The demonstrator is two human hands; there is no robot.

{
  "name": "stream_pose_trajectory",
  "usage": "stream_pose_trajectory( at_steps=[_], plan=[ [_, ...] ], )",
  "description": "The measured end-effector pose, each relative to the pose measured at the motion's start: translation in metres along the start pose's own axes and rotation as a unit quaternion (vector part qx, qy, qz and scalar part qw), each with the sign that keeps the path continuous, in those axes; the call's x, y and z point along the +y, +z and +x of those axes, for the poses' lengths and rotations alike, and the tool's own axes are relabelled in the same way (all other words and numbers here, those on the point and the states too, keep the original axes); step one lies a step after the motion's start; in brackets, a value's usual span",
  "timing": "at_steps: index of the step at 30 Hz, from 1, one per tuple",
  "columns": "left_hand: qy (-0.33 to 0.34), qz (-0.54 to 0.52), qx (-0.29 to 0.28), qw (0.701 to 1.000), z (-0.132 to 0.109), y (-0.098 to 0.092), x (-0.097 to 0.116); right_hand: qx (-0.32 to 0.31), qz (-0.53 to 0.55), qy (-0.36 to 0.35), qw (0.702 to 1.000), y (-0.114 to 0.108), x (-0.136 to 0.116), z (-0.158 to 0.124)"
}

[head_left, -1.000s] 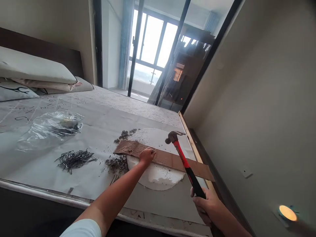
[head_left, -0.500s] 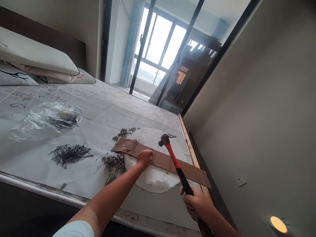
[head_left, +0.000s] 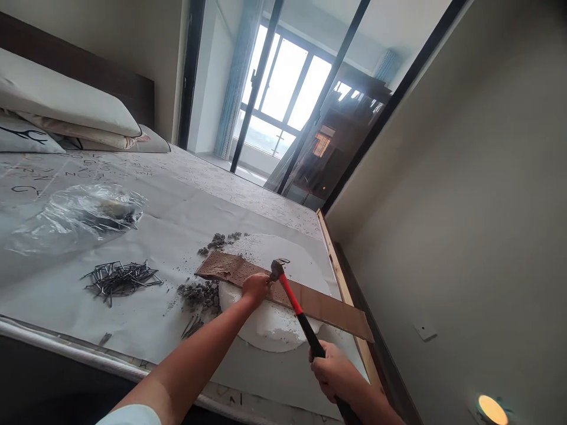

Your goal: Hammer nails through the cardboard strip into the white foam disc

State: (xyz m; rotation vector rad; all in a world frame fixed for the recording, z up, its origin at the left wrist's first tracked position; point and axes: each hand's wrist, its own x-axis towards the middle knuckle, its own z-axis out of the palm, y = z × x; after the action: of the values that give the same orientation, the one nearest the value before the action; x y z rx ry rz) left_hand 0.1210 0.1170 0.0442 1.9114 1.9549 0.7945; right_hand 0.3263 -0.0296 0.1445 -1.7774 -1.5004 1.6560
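My left hand (head_left: 256, 287) rests on a long brown strip of board (head_left: 330, 309) full of small holes, fingers pinched as if on a nail, though the nail is too small to see. The strip lies across a white foam disc (head_left: 274, 321) on the covered bed. My right hand (head_left: 333, 375) grips the red and black handle of a claw hammer (head_left: 278, 270). Its head is down at the strip, right beside my left fingertips.
A pile of loose nails (head_left: 116, 278) lies left of the strip, with grey rubble (head_left: 201, 292) between them. A clear plastic bag (head_left: 77, 215) sits further left. Pillows (head_left: 66, 100) are stacked at the headboard. A wall (head_left: 465, 206) runs close along the right.
The hammer head has swung down and left, from above the foam disc to the strip at my left fingertips. My right hand moved left with it. My left hand stayed put.
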Motion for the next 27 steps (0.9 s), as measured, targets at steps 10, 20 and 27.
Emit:
stream_pose_trajectory(
  at_steps=[10, 20, 27],
  plan=[
    [0.009, 0.017, -0.002, 1.0, -0.002, -0.001, -0.001, -0.004, 0.05, -0.019, 0.999, 0.007, 0.001, 0.002],
    [0.022, 0.019, -0.001, 1.0, -0.001, 0.0, -0.002, 0.018, 0.079, -0.076, 0.994, -0.002, -0.003, 0.002],
    [0.027, -0.056, 0.026, 0.998, 0.0, 0.002, -0.009, -0.003, 0.053, -0.009, 0.999, 0.007, 0.011, 0.016]
  ],
)
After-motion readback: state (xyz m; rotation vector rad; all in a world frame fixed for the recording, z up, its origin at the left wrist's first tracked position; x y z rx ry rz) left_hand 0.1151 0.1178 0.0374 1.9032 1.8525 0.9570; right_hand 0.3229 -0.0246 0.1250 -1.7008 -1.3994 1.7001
